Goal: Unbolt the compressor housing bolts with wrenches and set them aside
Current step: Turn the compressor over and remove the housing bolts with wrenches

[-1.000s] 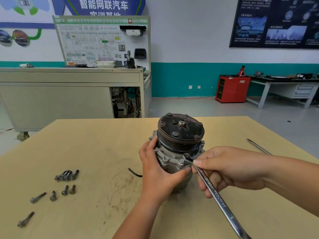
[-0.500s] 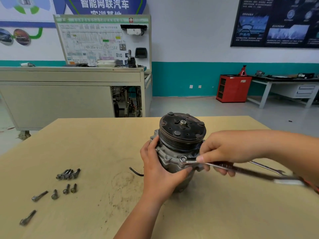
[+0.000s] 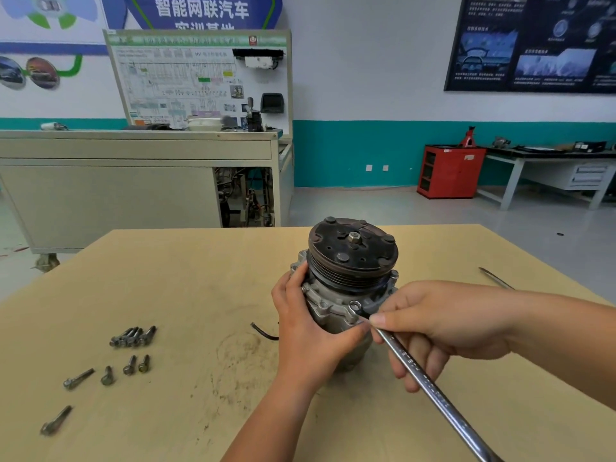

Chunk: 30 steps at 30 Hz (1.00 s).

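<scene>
The compressor [image 3: 346, 278] stands upright in the middle of the table, its dark pulley face up and its grey housing below. My left hand [image 3: 310, 331] grips the housing from the left and front. My right hand [image 3: 436, 325] holds a long chrome wrench [image 3: 430, 385] near its head. The wrench's ring end sits on a housing bolt [image 3: 355, 307] at the front of the flange, and its handle runs down to the lower right. Several removed bolts [image 3: 133, 336] lie on the table to the left.
The wooden table [image 3: 200, 278] carries more loose bolts [image 3: 78, 378] near its left front. A short black piece [image 3: 261, 331] lies just left of the compressor. A second metal tool [image 3: 495, 278] rests at the right edge. A workbench and a red cabinet stand behind.
The wrench handle swung from the lower right out to the right, then came back to the lower right, its ring end staying at the front bolt. My left hand kept its grip on the housing.
</scene>
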Each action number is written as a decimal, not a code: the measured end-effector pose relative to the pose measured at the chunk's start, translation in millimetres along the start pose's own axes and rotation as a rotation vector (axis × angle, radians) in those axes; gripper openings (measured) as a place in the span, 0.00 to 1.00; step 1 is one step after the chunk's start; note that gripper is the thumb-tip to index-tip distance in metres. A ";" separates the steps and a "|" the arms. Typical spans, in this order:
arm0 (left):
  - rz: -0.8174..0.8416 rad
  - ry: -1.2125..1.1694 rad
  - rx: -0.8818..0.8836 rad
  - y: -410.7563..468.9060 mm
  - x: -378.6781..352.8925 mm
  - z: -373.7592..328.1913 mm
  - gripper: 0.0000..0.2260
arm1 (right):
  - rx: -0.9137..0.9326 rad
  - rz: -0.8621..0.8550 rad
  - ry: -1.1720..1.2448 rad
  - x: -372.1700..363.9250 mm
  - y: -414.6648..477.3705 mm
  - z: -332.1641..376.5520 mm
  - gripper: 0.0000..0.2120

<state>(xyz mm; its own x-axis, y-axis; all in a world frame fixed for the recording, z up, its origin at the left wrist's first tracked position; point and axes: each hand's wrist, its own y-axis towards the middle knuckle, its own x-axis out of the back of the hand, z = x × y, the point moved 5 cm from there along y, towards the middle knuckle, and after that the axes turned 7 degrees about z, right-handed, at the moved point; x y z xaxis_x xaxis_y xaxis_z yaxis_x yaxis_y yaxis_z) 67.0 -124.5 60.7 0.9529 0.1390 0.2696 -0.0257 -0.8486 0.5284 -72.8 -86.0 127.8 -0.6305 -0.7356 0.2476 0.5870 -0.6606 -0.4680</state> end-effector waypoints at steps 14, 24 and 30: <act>-0.004 -0.001 -0.004 -0.5 -0.1 -1.7 0.42 | -0.003 -0.300 -0.804 44.9 -13.3 23.8 0.09; -0.017 0.001 -0.008 -0.5 -0.1 0.3 0.43 | 0.026 -0.017 0.032 -2.5 -1.0 -4.0 0.14; -0.016 -0.006 -0.007 -0.7 0.5 -0.2 0.43 | -0.017 -0.034 0.033 -5.7 2.2 1.7 0.15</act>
<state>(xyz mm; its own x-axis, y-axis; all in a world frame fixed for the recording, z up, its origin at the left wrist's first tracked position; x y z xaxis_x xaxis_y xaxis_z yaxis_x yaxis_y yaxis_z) 67.5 -123.7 60.6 0.9550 0.1494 0.2561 -0.0125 -0.8427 0.5382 -67.1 -83.6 126.8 -0.6663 -0.7075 0.2356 0.5566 -0.6821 -0.4742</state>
